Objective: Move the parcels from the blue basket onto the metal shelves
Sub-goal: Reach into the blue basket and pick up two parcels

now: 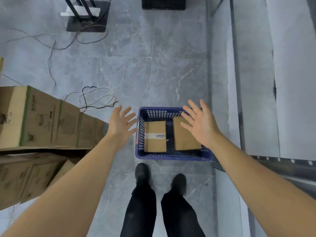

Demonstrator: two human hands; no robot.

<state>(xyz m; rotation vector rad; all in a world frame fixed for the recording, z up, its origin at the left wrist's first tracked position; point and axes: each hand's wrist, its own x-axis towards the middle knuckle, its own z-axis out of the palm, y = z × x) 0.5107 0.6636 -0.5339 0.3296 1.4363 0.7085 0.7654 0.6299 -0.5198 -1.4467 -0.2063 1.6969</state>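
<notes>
A blue basket (pixel 171 156) stands on the grey floor just ahead of my feet. Two flat cardboard parcels lie in it side by side: the left parcel (pixel 155 136) bears a white label, the right parcel (pixel 185 140) is plain and partly covered by my right hand. My left hand (pixel 120 124) hovers above the floor just left of the basket, fingers spread, holding nothing. My right hand (pixel 198 123) hovers over the basket's right side, fingers spread and empty. The metal shelves (pixel 282 164) run along the right edge.
Stacked large cardboard boxes (pixel 42 124) fill the left side. Loose cables (pixel 95 98) lie on the floor beyond them. A black stand base (pixel 87 23) and a dark crate (pixel 163 4) sit at the far end. My shoes (pixel 142 173) stand close behind the basket.
</notes>
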